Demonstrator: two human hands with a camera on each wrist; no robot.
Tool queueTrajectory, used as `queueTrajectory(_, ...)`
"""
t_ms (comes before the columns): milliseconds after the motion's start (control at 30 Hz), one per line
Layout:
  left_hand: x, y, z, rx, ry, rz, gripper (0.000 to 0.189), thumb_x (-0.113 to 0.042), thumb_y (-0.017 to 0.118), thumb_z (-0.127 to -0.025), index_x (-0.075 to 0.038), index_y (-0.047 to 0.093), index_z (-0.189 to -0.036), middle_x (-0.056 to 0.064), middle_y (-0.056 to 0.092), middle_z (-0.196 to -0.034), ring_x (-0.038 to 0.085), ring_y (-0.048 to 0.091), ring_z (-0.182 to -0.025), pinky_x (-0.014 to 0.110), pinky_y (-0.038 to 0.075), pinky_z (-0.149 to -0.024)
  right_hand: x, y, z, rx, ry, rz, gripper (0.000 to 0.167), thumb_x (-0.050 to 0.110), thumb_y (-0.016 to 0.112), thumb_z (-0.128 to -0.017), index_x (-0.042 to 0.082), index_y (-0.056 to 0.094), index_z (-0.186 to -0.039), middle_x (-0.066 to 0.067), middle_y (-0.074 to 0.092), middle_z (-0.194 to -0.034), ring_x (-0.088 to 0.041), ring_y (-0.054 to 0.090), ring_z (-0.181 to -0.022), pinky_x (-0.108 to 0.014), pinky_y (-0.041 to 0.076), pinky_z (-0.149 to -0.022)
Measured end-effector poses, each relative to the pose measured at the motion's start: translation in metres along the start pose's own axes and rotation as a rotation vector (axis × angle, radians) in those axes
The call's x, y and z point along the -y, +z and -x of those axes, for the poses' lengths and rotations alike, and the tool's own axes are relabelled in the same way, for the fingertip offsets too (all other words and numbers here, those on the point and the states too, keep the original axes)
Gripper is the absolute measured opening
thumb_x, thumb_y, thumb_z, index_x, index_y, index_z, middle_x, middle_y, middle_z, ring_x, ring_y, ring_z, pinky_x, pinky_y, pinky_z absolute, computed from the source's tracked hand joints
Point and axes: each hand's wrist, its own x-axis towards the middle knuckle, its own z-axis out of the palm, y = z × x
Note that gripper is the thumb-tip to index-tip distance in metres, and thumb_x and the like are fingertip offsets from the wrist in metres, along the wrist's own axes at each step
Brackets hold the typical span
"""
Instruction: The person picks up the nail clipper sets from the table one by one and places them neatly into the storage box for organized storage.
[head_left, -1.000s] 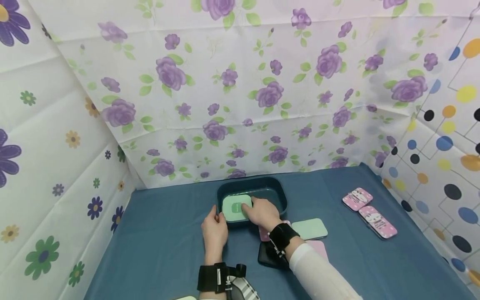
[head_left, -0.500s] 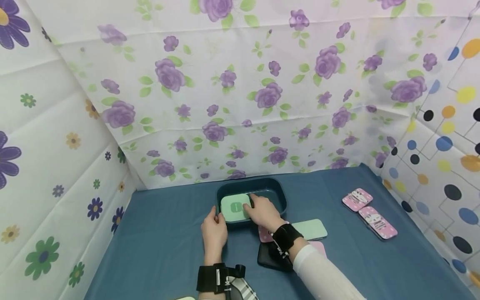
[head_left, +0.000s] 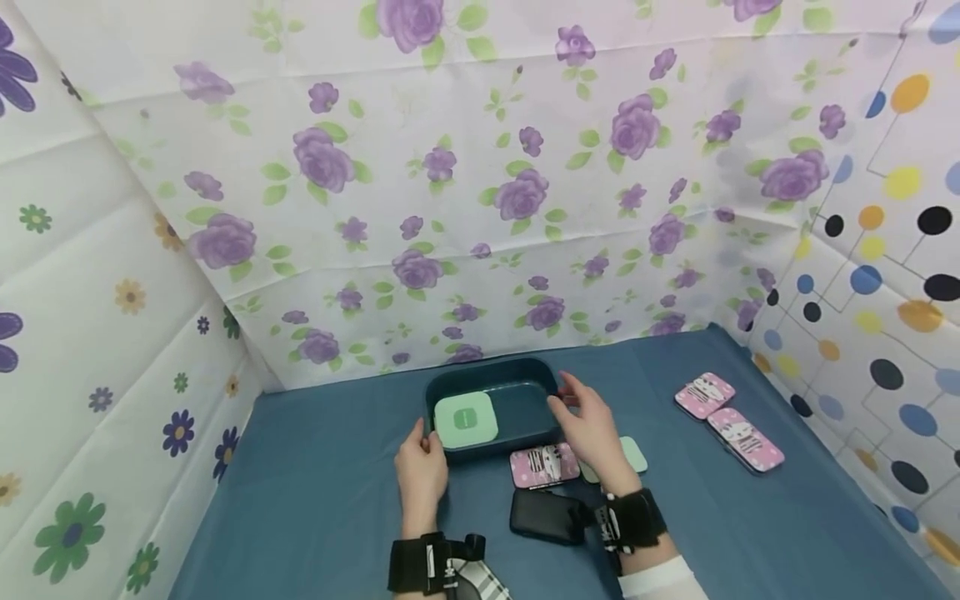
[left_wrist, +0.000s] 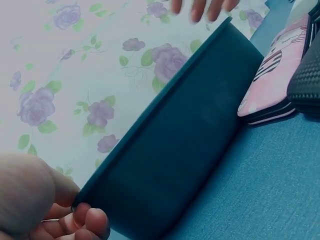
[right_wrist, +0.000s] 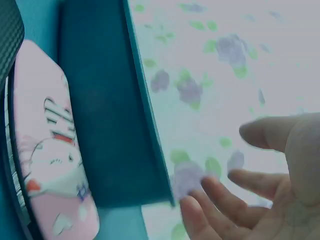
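In the head view a dark teal plastic box (head_left: pixel 491 451) stands on the blue cloth. A mint-green flat case (head_left: pixel 465 419) with a darker square label lies in its left half. My left hand (head_left: pixel 422 475) pinches the box's rim at the left end, thumb against curled fingers in the left wrist view. At the right end my right hand (head_left: pixel 592 429) holds nothing; its fingers are spread and loosely bent, fingertips close to the rim corner in the right wrist view. A pink cartoon case (head_left: pixel 545 465) lies right in front of the box.
A black textured case (head_left: pixel 547 517) lies nearer to me. Another mint-green case (head_left: pixel 633 454) is partly hidden behind my right wrist. Two pink cartoon cases (head_left: pixel 705 394) lie farther right. A flowered sheet (head_left: pixel 517 200) rises behind the box, with patterned sheets at both sides.
My right hand has let go of the mint-green case, leaving it in the box's left half, and has moved right to the box's right end. My left hand stays at the left end.
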Motion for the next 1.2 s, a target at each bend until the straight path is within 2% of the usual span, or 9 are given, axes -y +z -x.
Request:
queueTrajectory(133, 0.004, 0.002, 0.003, 0.012, -0.008, -0.011, 0.047, -0.010, 0.053, -0.112, 0.005, 0.048, -0.157, 0.001, 0.038, -0.063, 0.018, 0.035, -0.050, 0.032, 0.029, -0.051, -0.013, -0.004, 0.011, -0.117, 0.057, -0.032, 0.053, 0.022, 0.060, -0.111, 0.008, 0.047, -0.160, -0.021, 0.057, -0.147, -0.040, 0.056, -0.134, -0.058, 0.048, -0.107)
queueTrajectory(267, 0.006, 0.003, 0.002, 0.016, -0.014, -0.009, 0.048, -0.011, 0.053, -0.113, 0.004, 0.047, -0.157, 0.001, 0.038, -0.064, 0.017, 0.035, -0.050, 0.032, 0.030, -0.051, -0.022, -0.003, 0.014, -0.157, 0.091, -0.031, 0.050, 0.021, 0.061, -0.110, 0.007, 0.051, -0.157, -0.022, 0.058, -0.145, -0.041, 0.056, -0.132, -0.059, 0.047, -0.106)
queueTrajectory(400, 0.007, 0.003, 0.002, 0.009, -0.022, -0.005, 0.047, -0.011, 0.054, -0.113, 0.004, 0.048, -0.157, 0.001, 0.038, -0.064, 0.018, 0.035, -0.050, 0.032, 0.030, -0.051, -0.028, 0.000, 0.016, -0.135, 0.129, -0.022, 0.048, 0.025, 0.060, -0.111, 0.005, 0.053, -0.154, -0.021, 0.064, -0.134, -0.038, 0.063, -0.121, -0.056, 0.050, -0.101)
queueTrajectory(533, 0.005, 0.001, 0.003, 0.009, -0.010, -0.004, 0.047, -0.010, 0.054, -0.112, 0.005, 0.048, -0.156, 0.001, 0.037, -0.063, 0.019, 0.034, -0.050, 0.032, 0.029, -0.051, -0.030, 0.003, 0.017, -0.089, 0.191, -0.033, 0.046, 0.032, 0.058, -0.112, 0.007, 0.055, -0.150, -0.015, 0.069, -0.116, -0.029, 0.066, -0.098, -0.047, 0.051, -0.087)
queueTrajectory(667, 0.001, 0.000, 0.003, 0.014, 0.003, 0.005, 0.047, -0.010, 0.054, -0.112, 0.006, 0.048, -0.156, 0.000, 0.036, -0.062, 0.018, 0.033, -0.049, 0.032, 0.028, -0.050, -0.029, 0.006, 0.016, -0.057, 0.236, -0.075, 0.041, 0.038, 0.057, -0.112, 0.008, 0.059, -0.140, -0.014, 0.069, -0.104, -0.024, 0.063, -0.082, -0.039, 0.049, -0.073)
queueTrajectory(733, -0.001, -0.001, 0.003, 0.015, -0.004, 0.010, 0.047, -0.010, 0.055, -0.112, 0.005, 0.048, -0.156, 0.000, 0.035, -0.061, 0.018, 0.032, -0.048, 0.032, 0.027, -0.049, -0.029, 0.008, 0.015, -0.045, 0.236, -0.081, 0.040, 0.039, 0.057, -0.112, 0.007, 0.061, -0.136, -0.014, 0.069, -0.100, -0.023, 0.061, -0.079, -0.038, 0.048, -0.069)
queueTrajectory(1000, -0.002, -0.002, 0.001, 0.004, -0.003, 0.005, 0.047, -0.011, 0.055, -0.112, 0.005, 0.049, -0.156, 0.000, 0.036, -0.062, 0.018, 0.033, -0.049, 0.032, 0.028, -0.051, -0.025, 0.012, 0.009, -0.024, 0.228, -0.044, 0.036, 0.038, 0.058, -0.112, 0.007, 0.061, -0.128, -0.010, 0.068, -0.094, -0.022, 0.062, -0.077, -0.037, 0.048, -0.067)
queueTrajectory(1200, -0.004, -0.006, 0.000, 0.004, 0.008, 0.006, 0.047, -0.011, 0.055, -0.112, 0.006, 0.048, -0.156, 0.000, 0.036, -0.062, 0.018, 0.032, -0.049, 0.031, 0.028, -0.050, -0.027, 0.015, 0.007, 0.002, 0.275, -0.009, 0.040, 0.037, 0.059, -0.111, 0.003, 0.055, -0.131, -0.013, 0.069, -0.100, -0.023, 0.064, -0.079, -0.036, 0.048, -0.065)
